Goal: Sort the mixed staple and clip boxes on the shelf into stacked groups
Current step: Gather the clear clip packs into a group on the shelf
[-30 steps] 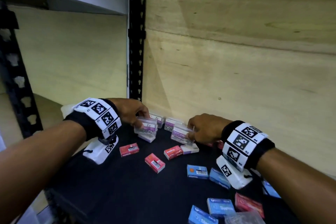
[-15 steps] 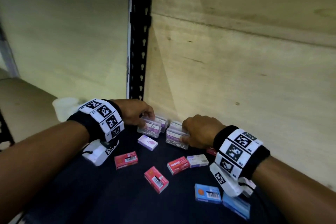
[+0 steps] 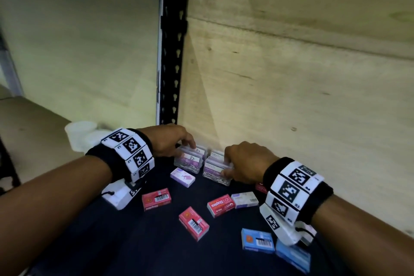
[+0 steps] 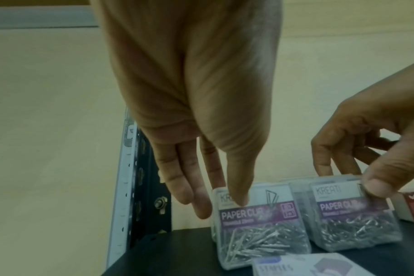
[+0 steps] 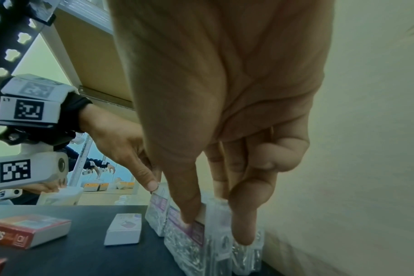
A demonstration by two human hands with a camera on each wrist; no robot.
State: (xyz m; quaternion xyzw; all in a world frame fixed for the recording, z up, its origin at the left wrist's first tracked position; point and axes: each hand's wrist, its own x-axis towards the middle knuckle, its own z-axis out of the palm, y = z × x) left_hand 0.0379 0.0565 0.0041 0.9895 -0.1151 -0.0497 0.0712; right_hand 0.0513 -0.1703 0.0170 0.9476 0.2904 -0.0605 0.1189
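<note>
Two clear paper clip boxes with purple labels stand side by side on the black shelf (image 3: 134,242), in front of two more at the back corner. My left hand (image 3: 186,150) pinches the left clip box (image 3: 189,162) at its top, thumb on the front label (image 4: 260,229). My right hand (image 3: 228,167) grips the right clip box (image 3: 215,173), thumb in front and fingers behind (image 5: 191,242). The right hand's fingers hide the top of that box. Both boxes touch the shelf.
Loose on the shelf lie red staple boxes (image 3: 156,199) (image 3: 194,223) (image 3: 221,205), lilac ones (image 3: 182,177) (image 3: 244,200) and blue ones (image 3: 257,240) (image 3: 293,257). A black upright post (image 3: 174,51) and the plywood wall (image 3: 291,96) close off the back.
Both hands carried their clip boxes back toward the corner and lowered them onto the shelf, next to the boxes at the wall.
</note>
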